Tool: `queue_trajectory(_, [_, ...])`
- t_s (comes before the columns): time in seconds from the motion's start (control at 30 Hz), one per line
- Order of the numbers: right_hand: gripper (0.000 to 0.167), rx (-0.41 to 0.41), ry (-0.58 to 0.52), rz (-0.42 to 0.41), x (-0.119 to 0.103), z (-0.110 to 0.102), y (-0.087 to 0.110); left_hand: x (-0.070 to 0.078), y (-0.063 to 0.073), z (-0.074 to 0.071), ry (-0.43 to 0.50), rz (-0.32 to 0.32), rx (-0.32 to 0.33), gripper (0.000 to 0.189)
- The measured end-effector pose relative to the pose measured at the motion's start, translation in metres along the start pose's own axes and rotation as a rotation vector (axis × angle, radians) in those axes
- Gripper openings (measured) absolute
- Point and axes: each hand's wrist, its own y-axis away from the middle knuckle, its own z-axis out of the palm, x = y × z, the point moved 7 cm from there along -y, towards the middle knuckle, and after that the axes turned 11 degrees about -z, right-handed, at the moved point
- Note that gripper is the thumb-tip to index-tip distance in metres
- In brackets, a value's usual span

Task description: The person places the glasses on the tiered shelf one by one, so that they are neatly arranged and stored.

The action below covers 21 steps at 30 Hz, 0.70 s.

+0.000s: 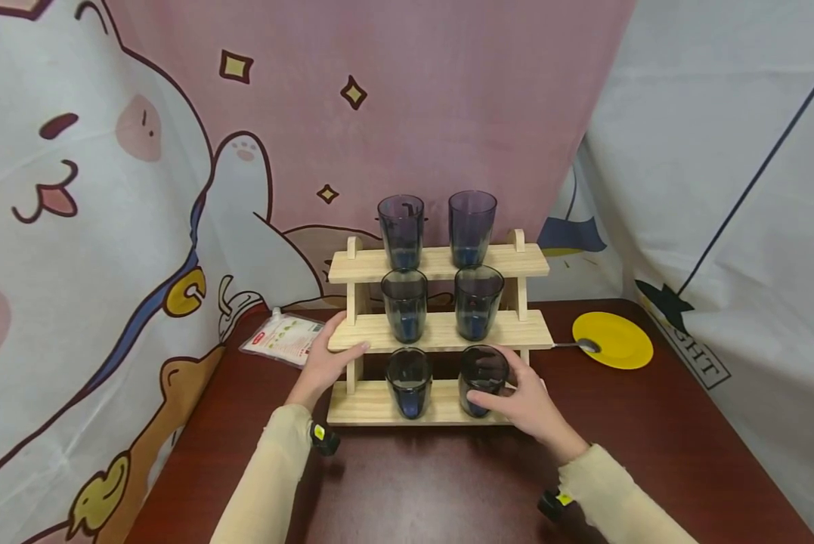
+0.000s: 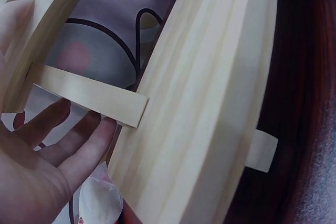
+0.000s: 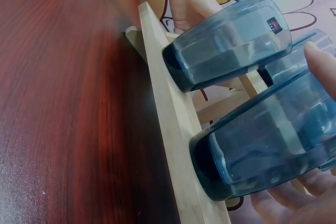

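Note:
A three-tier wooden display rack (image 1: 441, 332) holds dark blue-tinted glasses, two on each tier. My left hand (image 1: 326, 363) grips the rack's left end at the middle tier, thumb along the board's front. In the left wrist view, that hand's fingers (image 2: 86, 148) reach the upright post (image 2: 89, 92). My right hand (image 1: 529, 400) holds the right-hand glass (image 1: 481, 374) on the bottom tier, thumb at its front and fingers around its far side. Its base sits on the board in the right wrist view. Beside it on that tier stands another glass (image 1: 410, 385).
On the right, a yellow plate (image 1: 617, 344) lies on the dark red table (image 1: 407, 483), a spoon (image 1: 589, 345) resting over its edge. A clear spouted pouch (image 1: 280, 338) lies left of the rack. Printed cloth (image 1: 447, 91) hangs behind.

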Motion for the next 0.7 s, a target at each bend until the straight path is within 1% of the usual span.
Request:
queue_trajectory(0.27, [0.079,0.001,0.008,0.021,0.0,0.0,0.0,0.001,-0.001,0.003,0.004,0.004,-0.009,0.089])
queue_trajectory(0.33, [0.082,-0.013,0.002,0.027,0.001,-0.001,0.001,0.002,-0.002,0.004,0.003,0.005,-0.015,0.09])
queue_trajectory(0.47, [0.086,-0.059,0.028,0.022,0.003,-0.005,0.004,0.003,-0.003,0.004,-0.019,0.0,-0.022,0.092])
queue_trajectory(0.6, [0.084,-0.096,0.067,-0.03,0.0,-0.02,0.008,0.001,-0.002,0.001,-0.046,-0.03,-0.02,0.095])
queue_trajectory(0.7, [0.079,-0.09,0.107,-0.086,-0.006,-0.041,0.009,-0.002,0.0,-0.003,-0.029,-0.061,-0.028,0.095])
